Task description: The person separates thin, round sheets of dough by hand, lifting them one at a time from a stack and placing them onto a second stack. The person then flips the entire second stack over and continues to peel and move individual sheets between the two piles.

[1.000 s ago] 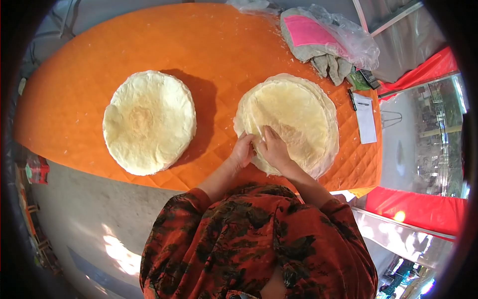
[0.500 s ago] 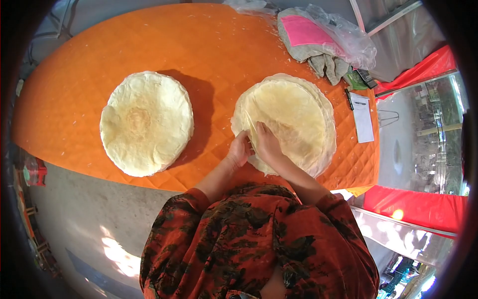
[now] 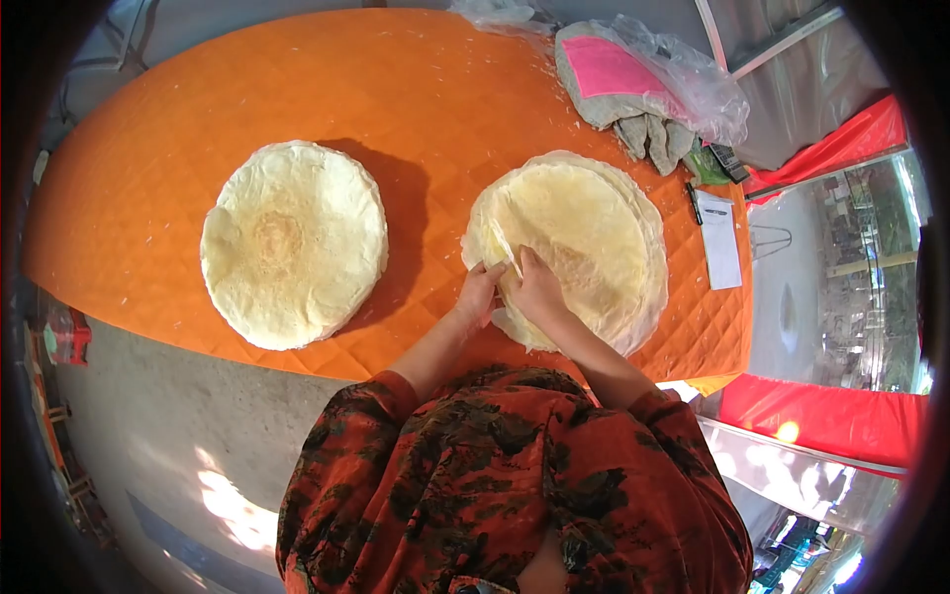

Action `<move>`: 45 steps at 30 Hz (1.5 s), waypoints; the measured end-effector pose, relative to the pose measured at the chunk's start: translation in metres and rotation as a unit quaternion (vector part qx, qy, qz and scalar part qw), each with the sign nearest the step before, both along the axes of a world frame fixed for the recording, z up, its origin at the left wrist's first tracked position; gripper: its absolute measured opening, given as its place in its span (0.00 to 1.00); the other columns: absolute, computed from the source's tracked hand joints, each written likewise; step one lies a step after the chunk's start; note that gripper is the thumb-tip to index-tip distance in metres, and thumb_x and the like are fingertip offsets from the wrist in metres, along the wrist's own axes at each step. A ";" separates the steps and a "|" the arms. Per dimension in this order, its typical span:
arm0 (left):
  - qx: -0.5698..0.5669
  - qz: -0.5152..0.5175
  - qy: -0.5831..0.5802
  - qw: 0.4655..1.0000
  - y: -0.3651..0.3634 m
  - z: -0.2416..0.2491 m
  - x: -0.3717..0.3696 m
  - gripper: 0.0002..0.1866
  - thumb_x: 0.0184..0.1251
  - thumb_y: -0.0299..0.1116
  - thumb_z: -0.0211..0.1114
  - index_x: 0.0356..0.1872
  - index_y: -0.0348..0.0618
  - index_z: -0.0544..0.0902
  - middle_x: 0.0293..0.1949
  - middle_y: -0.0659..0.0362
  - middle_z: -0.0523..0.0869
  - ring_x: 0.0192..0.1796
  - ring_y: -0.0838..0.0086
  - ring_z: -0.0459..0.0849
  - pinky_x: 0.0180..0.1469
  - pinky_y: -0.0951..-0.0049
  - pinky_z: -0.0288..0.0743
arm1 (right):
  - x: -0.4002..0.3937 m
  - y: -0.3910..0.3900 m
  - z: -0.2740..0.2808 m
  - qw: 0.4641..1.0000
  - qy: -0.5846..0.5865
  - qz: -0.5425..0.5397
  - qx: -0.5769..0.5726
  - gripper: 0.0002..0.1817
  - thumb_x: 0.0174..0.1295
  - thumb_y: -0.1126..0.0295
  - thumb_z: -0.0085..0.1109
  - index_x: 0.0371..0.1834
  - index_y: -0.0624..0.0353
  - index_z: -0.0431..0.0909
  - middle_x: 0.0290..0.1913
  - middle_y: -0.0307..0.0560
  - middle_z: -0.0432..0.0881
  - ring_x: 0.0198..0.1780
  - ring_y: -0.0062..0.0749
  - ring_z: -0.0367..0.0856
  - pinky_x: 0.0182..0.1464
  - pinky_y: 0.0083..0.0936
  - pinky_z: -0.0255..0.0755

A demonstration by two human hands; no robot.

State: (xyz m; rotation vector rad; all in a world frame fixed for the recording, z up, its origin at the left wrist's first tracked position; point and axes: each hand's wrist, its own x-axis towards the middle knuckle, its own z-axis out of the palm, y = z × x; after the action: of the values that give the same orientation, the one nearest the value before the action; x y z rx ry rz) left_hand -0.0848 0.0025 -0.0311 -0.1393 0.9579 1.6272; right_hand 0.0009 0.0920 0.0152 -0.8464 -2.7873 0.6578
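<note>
Two piles of thin, pale round flatbreads lie on an orange quilted cloth. At the near left edge of the right pile [image 3: 594,218], both hands are closed on the rim of the top flatbread [image 3: 544,198]. A raised fold of that sheet stands up just beyond my fingertips. My left hand [image 3: 480,294] pinches the edge, and my right hand [image 3: 537,289] grips it close beside, over the pile. Finger undersides are hidden. Off to the left sits the taller pile [image 3: 295,247], browned at its centre and touched by neither hand.
The orange cloth [image 3: 396,79] covers the table and carries small white crumbs. At its far right are a grey cloth bundle with a pink patch [image 3: 614,67], clear plastic [image 3: 722,104], a notepad [image 3: 720,243] and a pen [image 3: 694,203]. A red stool [image 3: 67,339] stands at left.
My right hand's fingers have curled in and drawn slightly nearer. The flatbread's edge between my hands now stands up in a clearer fold. The left pile is unchanged.
</note>
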 end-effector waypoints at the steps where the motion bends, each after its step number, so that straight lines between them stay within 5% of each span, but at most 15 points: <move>1: -0.008 -0.007 0.008 1.000 0.000 0.006 -0.001 0.17 0.70 0.39 0.57 0.56 0.48 0.73 0.48 0.58 0.82 0.43 0.67 0.83 0.42 0.63 0.81 | 0.001 -0.002 0.005 1.000 0.004 0.006 0.007 0.21 0.66 0.66 0.49 0.58 0.67 0.67 0.55 0.64 0.75 0.55 0.57 0.75 0.55 0.42 0.72; 5: -0.012 -0.014 0.029 0.999 -0.001 0.009 0.000 0.17 0.70 0.40 0.57 0.56 0.48 0.73 0.48 0.57 0.81 0.46 0.66 0.82 0.45 0.62 0.80 | 0.001 0.001 0.004 0.999 -0.045 -0.019 -0.020 0.17 0.64 0.68 0.52 0.53 0.66 0.69 0.51 0.62 0.78 0.50 0.58 0.78 0.51 0.42 0.73; 11: -0.006 -0.012 0.016 1.000 -0.002 0.005 -0.001 0.19 0.71 0.44 0.55 0.58 0.48 0.72 0.49 0.56 0.80 0.48 0.64 0.81 0.46 0.60 0.79 | 0.001 0.014 0.010 0.990 -0.023 -0.029 -0.133 0.27 0.64 0.51 0.56 0.50 0.69 0.74 0.47 0.65 0.80 0.51 0.56 0.79 0.51 0.42 0.73; 17: -0.031 -0.013 -0.005 0.999 -0.002 0.023 -0.003 0.21 0.72 0.48 0.54 0.58 0.47 0.71 0.49 0.55 0.79 0.48 0.64 0.80 0.47 0.60 0.79 | 0.004 0.024 0.008 0.975 -0.005 -0.044 -0.218 0.32 0.65 0.47 0.54 0.54 0.70 0.74 0.48 0.67 0.80 0.53 0.56 0.78 0.54 0.39 0.72; 23: -0.009 -0.018 0.016 1.000 -0.002 0.011 -0.002 0.20 0.71 0.47 0.55 0.57 0.47 0.72 0.49 0.55 0.80 0.48 0.64 0.81 0.48 0.58 0.79 | 0.003 0.014 0.006 0.992 0.040 -0.026 -0.115 0.24 0.66 0.56 0.52 0.52 0.69 0.75 0.47 0.67 0.80 0.53 0.57 0.78 0.55 0.40 0.72; 29: 0.053 -0.020 -0.046 0.997 -0.008 0.014 -0.005 0.20 0.70 0.42 0.57 0.58 0.47 0.71 0.50 0.56 0.80 0.48 0.64 0.81 0.49 0.58 0.78 | -0.002 0.015 0.024 0.966 0.045 -0.051 -0.251 0.17 0.63 0.68 0.51 0.51 0.68 0.74 0.48 0.64 0.80 0.49 0.59 0.79 0.51 0.41 0.73; 38: -0.021 -0.033 0.096 0.995 -0.003 0.014 0.002 0.23 0.67 0.39 0.59 0.62 0.47 0.69 0.54 0.57 0.79 0.51 0.65 0.80 0.50 0.61 0.76 | -0.001 0.014 0.018 0.998 -0.018 -0.016 -0.061 0.20 0.54 0.80 0.48 0.53 0.67 0.73 0.47 0.66 0.80 0.48 0.57 0.80 0.49 0.43 0.75; 45: 0.065 0.001 -0.094 0.993 -0.008 0.002 -0.005 0.22 0.69 0.41 0.54 0.61 0.46 0.70 0.54 0.55 0.79 0.51 0.64 0.80 0.52 0.57 0.76 | -0.005 0.005 0.005 0.998 -0.046 -0.004 -0.040 0.17 0.59 0.75 0.49 0.52 0.67 0.72 0.48 0.64 0.79 0.47 0.58 0.80 0.47 0.44 0.75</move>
State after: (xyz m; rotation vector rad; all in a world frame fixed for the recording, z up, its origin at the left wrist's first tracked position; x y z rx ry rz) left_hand -0.0897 -0.0051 -0.0293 -0.2015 0.7070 1.6410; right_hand -0.0037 0.0967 0.0200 -0.9246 -2.8554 0.7535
